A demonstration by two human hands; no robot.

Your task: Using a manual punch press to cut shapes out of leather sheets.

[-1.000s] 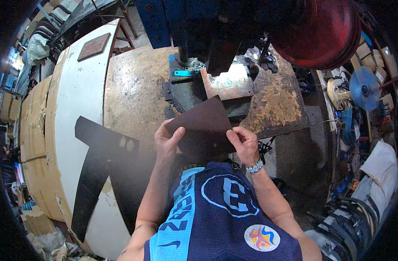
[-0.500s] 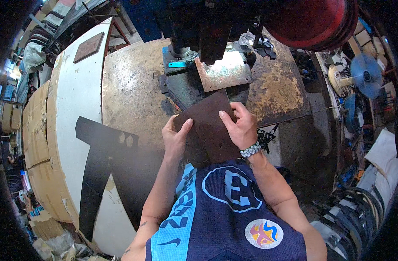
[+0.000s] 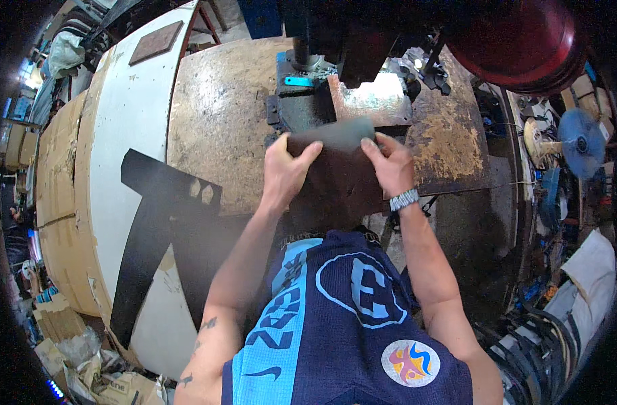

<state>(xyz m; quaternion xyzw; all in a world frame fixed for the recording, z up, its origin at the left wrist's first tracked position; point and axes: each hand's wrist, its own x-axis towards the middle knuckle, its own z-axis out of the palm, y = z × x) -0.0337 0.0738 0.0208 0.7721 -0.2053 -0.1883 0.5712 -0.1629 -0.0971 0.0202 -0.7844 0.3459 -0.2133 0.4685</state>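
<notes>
Between my two hands is a dark brown sheet (image 3: pixel 335 137), blurred by motion and tilted so that its upper part catches a greenish-grey sheen. My left hand (image 3: pixel 286 169) is closed on its left edge, thumb on top. On the right edge my right hand (image 3: pixel 393 169), below a beaded bracelet, pinches it the same way. Just beyond the sheet lies a shiny metal plate (image 3: pixel 372 108) with a copper-coloured left edge, under the dark head of a machine (image 3: pixel 362 61). Where the sheet's near part ends is hard to make out against the dark behind it.
A worn wooden table (image 3: pixel 214 115) surrounds the machine's base. On the left, a black cut-out sheet (image 3: pixel 150 216) lies over a white board (image 3: pixel 129 115). A large red wheel (image 3: pixel 518 47) hangs at upper right, a fan (image 3: pixel 582 142) beyond it. Dark strips (image 3: pixel 545 344) are bundled lower right.
Both hands have moved forward with the sheet, away from my body and toward the metal plate. The sheet has tipped from showing its broad face to a flatter, blurred view.
</notes>
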